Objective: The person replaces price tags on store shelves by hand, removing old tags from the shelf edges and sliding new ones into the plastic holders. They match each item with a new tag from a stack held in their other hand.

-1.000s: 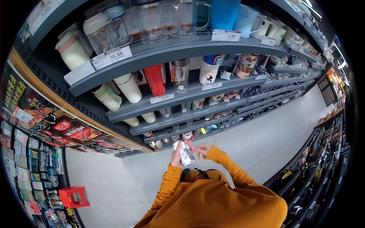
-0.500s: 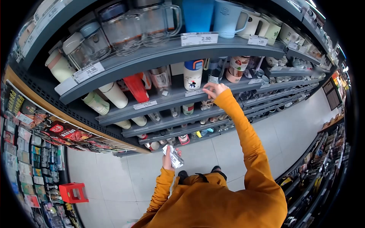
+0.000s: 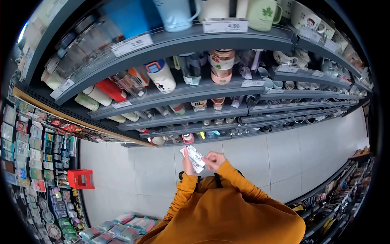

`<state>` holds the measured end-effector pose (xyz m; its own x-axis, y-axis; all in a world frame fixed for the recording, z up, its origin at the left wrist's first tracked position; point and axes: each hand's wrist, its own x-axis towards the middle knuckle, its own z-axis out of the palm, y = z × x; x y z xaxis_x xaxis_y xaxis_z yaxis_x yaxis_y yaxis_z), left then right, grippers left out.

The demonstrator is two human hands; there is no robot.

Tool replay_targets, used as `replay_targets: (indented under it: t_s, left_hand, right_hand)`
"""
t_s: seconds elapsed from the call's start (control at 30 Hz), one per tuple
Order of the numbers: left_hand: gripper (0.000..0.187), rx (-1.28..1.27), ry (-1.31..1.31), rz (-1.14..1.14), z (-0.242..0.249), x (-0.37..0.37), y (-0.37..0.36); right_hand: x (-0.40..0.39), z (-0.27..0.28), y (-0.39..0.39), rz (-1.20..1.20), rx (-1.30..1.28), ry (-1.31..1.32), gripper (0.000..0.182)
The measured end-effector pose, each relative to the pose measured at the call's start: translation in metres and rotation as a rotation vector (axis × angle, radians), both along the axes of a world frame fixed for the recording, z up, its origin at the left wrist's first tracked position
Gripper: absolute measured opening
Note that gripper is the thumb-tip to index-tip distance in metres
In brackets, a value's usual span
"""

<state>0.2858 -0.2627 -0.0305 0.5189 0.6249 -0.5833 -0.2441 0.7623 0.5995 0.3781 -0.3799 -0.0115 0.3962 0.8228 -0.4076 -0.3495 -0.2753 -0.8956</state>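
Observation:
In my left hand (image 3: pixel 187 164) is a small fanned stack of white price tags (image 3: pixel 196 157) with black print, held out in front of my body above the floor. The fingers of my right hand (image 3: pixel 216 160) are pinched at the right edge of the same tags. Beyond them, the second shelf holds a white bottle (image 3: pixel 161 77) with a cartoon figure and a blue-and-orange top. To its right are a clear bottle (image 3: pixel 190 70) and a pink-banded cup (image 3: pixel 221 67).
Mugs, including a green mug (image 3: pixel 262 14), stand on the upper shelf (image 3: pixel 174 48) behind printed price labels (image 3: pixel 226 26). A red stool (image 3: pixel 81 179) is on the tiled floor (image 3: pixel 243 162) at left. Hanging packets (image 3: pixel 24 150) line the left side; a stocked rack (image 3: pixel 337 199) borders the right.
My right hand has come down from the shelf edge below the white bottle to the tags in my left hand. The label there is gone from that edge. My view has turned right.

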Motion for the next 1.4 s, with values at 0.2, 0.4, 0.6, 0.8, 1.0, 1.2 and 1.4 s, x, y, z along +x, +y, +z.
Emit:
replay_targets:
  t_s: [0.2,0.4,0.6,0.8,1.0,1.2,1.4]
  left_hand:
    - [0.033,0.088,0.054,-0.104,-0.007,0.012,-0.053]
    - [0.033,0.033,0.025,-0.361,0.004,0.013,-0.097]
    - [0.038,-0.014,-0.065,-0.782,-0.003,-0.003,-0.141]
    - [0.031,-0.083,-0.010,-0.639,-0.006,-0.007,-0.145]
    - [0.031,-0.093,-0.001,-0.372,-0.023,0.004,-0.134]
    - [0.038,0.040,0.058,-0.256,-0.013,0.038,-0.117]
    - [0.039,-0.014,-0.049,-0.575,-0.009,0.068,-0.120]
  right_hand:
    - [0.077,-0.022,-0.033,0.092,-0.078,-0.241,0.032]
    - [0.216,-0.095,0.015,-0.157,-0.322,-1.170,0.038]
    - [0.254,-0.121,0.030,0.070,-0.392,-1.222,0.034]
    - [0.262,-0.117,0.030,0.122,-0.381,-1.222,0.019]
    - [0.247,-0.095,0.002,-0.094,-0.137,-0.956,0.013]
    - [0.128,-0.091,-0.091,-0.029,0.046,0.102,0.016]
    - [0.072,-0.060,-0.163,0.131,0.035,0.334,0.025]
